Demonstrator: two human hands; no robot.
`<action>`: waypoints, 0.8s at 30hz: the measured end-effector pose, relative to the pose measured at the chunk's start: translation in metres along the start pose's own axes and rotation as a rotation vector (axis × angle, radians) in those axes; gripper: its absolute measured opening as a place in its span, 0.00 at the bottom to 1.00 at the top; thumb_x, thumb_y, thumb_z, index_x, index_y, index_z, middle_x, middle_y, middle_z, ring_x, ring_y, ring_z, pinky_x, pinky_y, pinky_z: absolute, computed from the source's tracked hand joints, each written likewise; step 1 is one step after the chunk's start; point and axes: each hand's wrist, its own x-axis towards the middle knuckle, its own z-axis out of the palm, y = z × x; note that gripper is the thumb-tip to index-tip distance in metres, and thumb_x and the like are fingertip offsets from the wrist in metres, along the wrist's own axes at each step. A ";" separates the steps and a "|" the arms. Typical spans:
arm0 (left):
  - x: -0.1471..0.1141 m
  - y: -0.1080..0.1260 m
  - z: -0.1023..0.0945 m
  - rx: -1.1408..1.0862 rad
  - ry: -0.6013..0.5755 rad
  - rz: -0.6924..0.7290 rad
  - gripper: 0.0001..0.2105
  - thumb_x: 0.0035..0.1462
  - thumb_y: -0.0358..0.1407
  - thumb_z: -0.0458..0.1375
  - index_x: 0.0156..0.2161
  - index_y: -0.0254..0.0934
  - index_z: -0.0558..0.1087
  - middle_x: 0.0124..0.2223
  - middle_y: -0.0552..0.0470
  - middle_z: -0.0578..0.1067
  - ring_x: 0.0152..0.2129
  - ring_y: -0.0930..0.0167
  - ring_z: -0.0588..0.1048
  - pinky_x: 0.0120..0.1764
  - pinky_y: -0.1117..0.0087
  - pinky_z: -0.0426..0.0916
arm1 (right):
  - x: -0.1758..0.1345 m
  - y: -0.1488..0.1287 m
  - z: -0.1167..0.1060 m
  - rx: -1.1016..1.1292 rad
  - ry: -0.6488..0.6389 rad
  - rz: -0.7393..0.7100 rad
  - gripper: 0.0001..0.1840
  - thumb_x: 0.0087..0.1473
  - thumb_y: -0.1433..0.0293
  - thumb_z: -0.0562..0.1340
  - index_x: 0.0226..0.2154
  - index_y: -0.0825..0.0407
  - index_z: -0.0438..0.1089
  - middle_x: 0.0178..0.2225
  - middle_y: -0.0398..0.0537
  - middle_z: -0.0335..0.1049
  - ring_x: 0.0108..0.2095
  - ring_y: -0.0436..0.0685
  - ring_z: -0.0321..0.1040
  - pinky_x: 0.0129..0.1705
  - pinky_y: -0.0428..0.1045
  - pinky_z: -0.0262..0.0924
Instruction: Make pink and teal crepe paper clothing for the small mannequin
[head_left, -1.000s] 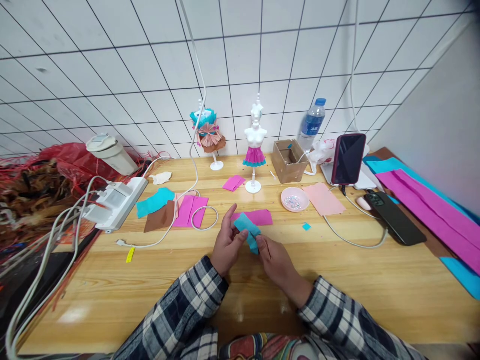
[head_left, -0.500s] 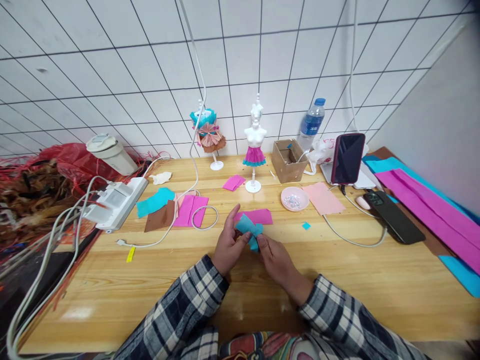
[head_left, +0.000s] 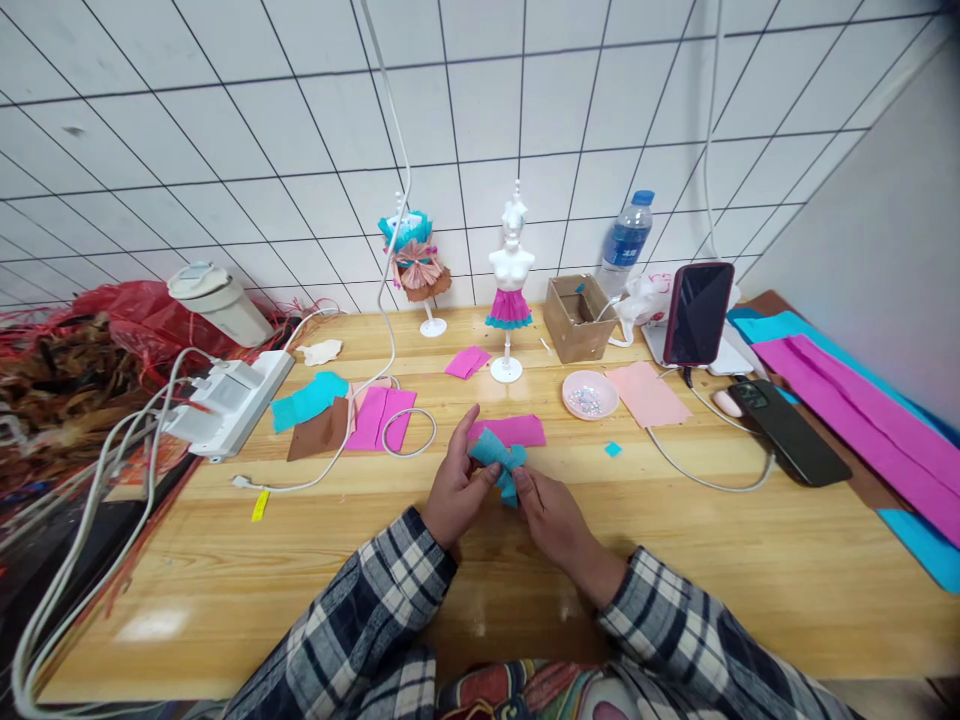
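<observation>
Between my hands is a piece of blue crepe paper [head_left: 498, 452], gathered at its middle and spreading at the ends. My left hand [head_left: 459, 487] pinches it with the thumb, the index finger pointing up. At its lower right side, my right hand [head_left: 556, 515] grips the paper between thumb and fingers. Just beyond lies a magenta paper strip [head_left: 521, 430] on the table. Farther back stands a small white mannequin [head_left: 511, 268] in a magenta skirt with a blue hem. Another small mannequin [head_left: 417, 262] wears blue, pink and brown paper.
A pink dish [head_left: 591, 395] of small beads, a cardboard box [head_left: 579, 325] and pink paper [head_left: 649, 393] are at right. Phones [head_left: 796, 435] and long paper sheets [head_left: 862, 420] lie farther right. Left are folded papers [head_left: 381, 420], a white cable [head_left: 300, 490] and a power strip [head_left: 232, 405].
Both hands keep hold of the blue paper in nearly the same place. The view has shifted very slightly.
</observation>
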 end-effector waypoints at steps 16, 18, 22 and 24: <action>0.001 0.006 -0.001 -0.178 0.034 -0.054 0.41 0.54 0.35 0.62 0.67 0.40 0.43 0.35 0.55 0.72 0.31 0.74 0.70 0.40 0.70 0.64 | -0.001 -0.002 -0.004 0.071 -0.034 0.006 0.27 0.65 0.54 0.41 0.27 0.49 0.65 0.25 0.44 0.69 0.26 0.53 0.63 0.28 0.48 0.51; 0.002 0.007 -0.001 -0.205 0.032 -0.060 0.42 0.54 0.35 0.63 0.67 0.40 0.42 0.34 0.55 0.72 0.31 0.74 0.70 0.39 0.70 0.64 | -0.001 -0.001 -0.003 0.079 -0.033 0.007 0.28 0.65 0.54 0.41 0.27 0.49 0.65 0.25 0.43 0.68 0.25 0.53 0.62 0.28 0.48 0.51; 0.002 0.007 -0.003 -0.201 -0.002 -0.066 0.44 0.53 0.35 0.63 0.67 0.40 0.40 0.33 0.55 0.73 0.31 0.74 0.71 0.39 0.70 0.65 | -0.002 0.001 -0.003 0.095 -0.039 0.001 0.28 0.65 0.53 0.41 0.27 0.49 0.64 0.24 0.43 0.68 0.25 0.52 0.62 0.27 0.47 0.51; 0.002 0.006 -0.004 -0.177 -0.025 -0.071 0.45 0.53 0.36 0.63 0.68 0.40 0.39 0.34 0.55 0.73 0.30 0.74 0.71 0.38 0.70 0.65 | -0.002 0.001 -0.003 0.105 -0.046 0.001 0.28 0.65 0.53 0.40 0.27 0.49 0.64 0.24 0.43 0.67 0.25 0.52 0.61 0.27 0.47 0.51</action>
